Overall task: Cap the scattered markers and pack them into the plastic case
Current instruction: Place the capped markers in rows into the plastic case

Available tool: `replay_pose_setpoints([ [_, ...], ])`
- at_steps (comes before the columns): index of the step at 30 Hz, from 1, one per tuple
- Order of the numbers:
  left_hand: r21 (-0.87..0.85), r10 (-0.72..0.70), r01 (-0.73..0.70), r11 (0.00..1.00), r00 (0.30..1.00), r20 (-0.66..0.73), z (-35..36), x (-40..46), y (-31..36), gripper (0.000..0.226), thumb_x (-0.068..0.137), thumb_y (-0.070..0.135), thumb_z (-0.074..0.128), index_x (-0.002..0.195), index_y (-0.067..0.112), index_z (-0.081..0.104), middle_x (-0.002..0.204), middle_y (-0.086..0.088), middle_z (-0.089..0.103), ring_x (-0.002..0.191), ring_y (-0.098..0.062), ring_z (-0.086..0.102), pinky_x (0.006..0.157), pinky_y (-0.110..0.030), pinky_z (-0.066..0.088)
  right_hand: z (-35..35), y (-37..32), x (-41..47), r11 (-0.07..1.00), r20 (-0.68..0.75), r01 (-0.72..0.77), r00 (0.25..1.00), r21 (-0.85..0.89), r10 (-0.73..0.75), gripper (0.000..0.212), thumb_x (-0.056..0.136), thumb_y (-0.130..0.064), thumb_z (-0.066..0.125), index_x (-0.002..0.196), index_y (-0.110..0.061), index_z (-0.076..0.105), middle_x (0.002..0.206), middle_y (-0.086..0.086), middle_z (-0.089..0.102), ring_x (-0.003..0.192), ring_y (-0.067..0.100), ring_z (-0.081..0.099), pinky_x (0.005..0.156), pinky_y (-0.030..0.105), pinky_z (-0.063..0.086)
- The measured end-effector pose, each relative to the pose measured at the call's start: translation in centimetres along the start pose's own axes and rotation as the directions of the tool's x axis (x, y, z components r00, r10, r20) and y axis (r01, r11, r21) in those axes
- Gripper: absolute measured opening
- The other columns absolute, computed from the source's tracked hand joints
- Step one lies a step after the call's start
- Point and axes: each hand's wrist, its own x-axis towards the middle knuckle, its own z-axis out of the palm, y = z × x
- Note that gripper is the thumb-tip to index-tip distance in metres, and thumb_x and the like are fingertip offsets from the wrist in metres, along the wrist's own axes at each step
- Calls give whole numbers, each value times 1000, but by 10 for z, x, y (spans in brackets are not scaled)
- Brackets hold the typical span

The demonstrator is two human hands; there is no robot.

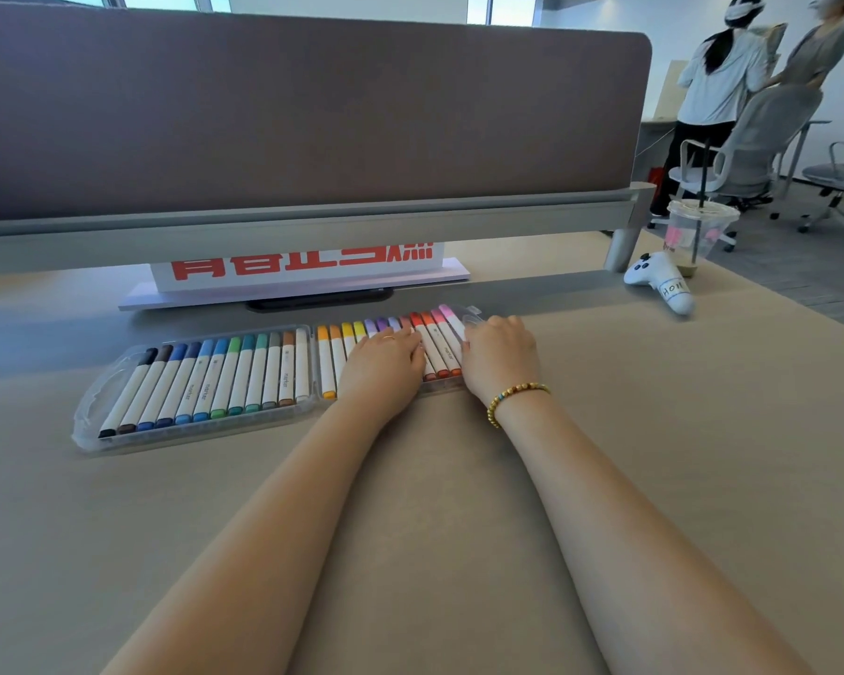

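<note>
Both arms reach straight out; left hand (383, 365) and right hand (500, 355) lie flat, palms down, on markers (439, 343) in the case (91, 421), gripping nothing.

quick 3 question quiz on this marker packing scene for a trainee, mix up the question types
1. True or false: loose markers lie scattered on the desk.
2. Which half of the plastic case do both hands rest on? A) left B) right
3. Fill in: the right hand has a beaded ____ at its wrist.

Key: 1 false, all visible markers sit in the case; 2 B, with the left hand beside the right; 3 bracelet.
</note>
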Motion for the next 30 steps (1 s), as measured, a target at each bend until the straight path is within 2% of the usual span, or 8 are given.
replay_pose_setpoints([
  [5,-10,-18,18,1000,999,-47,2,-2,-1,40,101,27,28,128,15,55,132,-5,55,119,-23,51,100,-34,39,3,0,-5,999,-20,44,999,-30,-45,44,101,-36,29,122,-12,58,120,10,53,110,26,43,88,34,35],
  [11,-13,-10,9,1000,998,-60,4,-1,-1,39,100,25,29,125,15,57,130,-6,57,115,-23,53,97,-34,41,4,-8,-3,999,5,35,999,-22,-35,41,100,-25,28,120,-6,60,132,9,48,118,26,39,94,35,32],
  [15,-17,-9,8,1000,998,-68,4,-1,-1,38,99,24,30,120,14,59,124,-7,60,107,-24,56,91,-34,44,3,-11,1,999,3,25,1000,-20,-25,41,99,-24,29,118,-8,61,128,6,49,117,26,39,93,35,32],
  [17,-22,-3,1,1000,996,-93,5,-1,-1,36,98,23,30,114,14,61,116,-7,63,99,-23,58,84,-34,46,5,-12,6,1000,26,13,1000,22,-14,43,100,-27,26,122,-10,58,129,5,50,117,26,39,94,36,31],
  [21,-31,5,-9,999,993,-120,7,-1,-2,36,98,25,30,113,15,61,113,-5,63,97,-21,58,82,-32,47,10,-11,19,994,140,3,990,105,-18,48,100,-29,17,139,-17,43,144,-2,43,130,23,34,102,38,26],
  [26,-53,-3,-3,999,992,-127,7,1,-3,33,97,24,30,104,15,62,100,-5,63,87,-20,57,76,-32,48,6,-13,17,999,127,43,991,26,-45,41,99,-17,22,122,-14,56,138,0,50,129,26,35,101,42,27],
  [28,-61,-4,-3,998,993,-122,7,0,-3,32,97,24,31,99,14,62,98,-5,64,84,-20,57,72,-32,49,8,-12,16,997,131,34,990,66,-43,42,100,-21,21,122,-15,56,139,-1,49,129,23,35,101,41,26],
  [30,-104,-22,9,995,992,-127,4,-3,-3,31,98,23,33,86,11,60,86,-5,63,75,-21,55,59,-28,42,11,-10,14,986,117,-22,993,166,2,44,100,-28,21,122,-14,56,137,0,50,128,22,39,100,39,26],
])
